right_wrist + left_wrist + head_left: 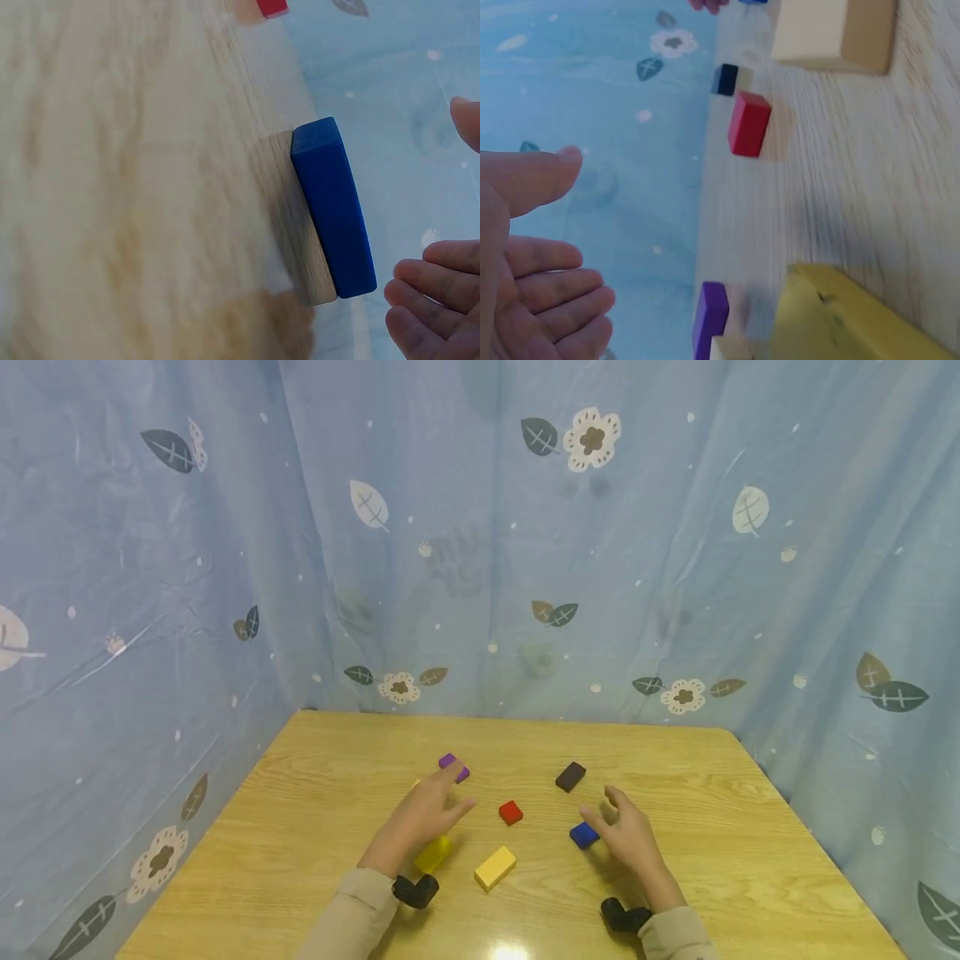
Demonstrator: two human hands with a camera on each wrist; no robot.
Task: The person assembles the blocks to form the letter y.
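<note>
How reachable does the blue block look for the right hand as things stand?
Probably yes: the right hand is empty and close by the blue block, and the right wrist view shows nothing standing between them.

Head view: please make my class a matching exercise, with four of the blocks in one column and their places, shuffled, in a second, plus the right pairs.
Column one
1. Purple rectangular block
2. Black rectangular block
3. Blue rectangular block
4. Pale yellow rectangular block

Column two
A. Nearest of the four to the person
B. Partly hidden by the fingers of the left hand
C. Farther from the person than the small red block, and to its right
D. Closest of the four to the right hand

Pairs: 1-B, 2-C, 3-D, 4-A
</note>
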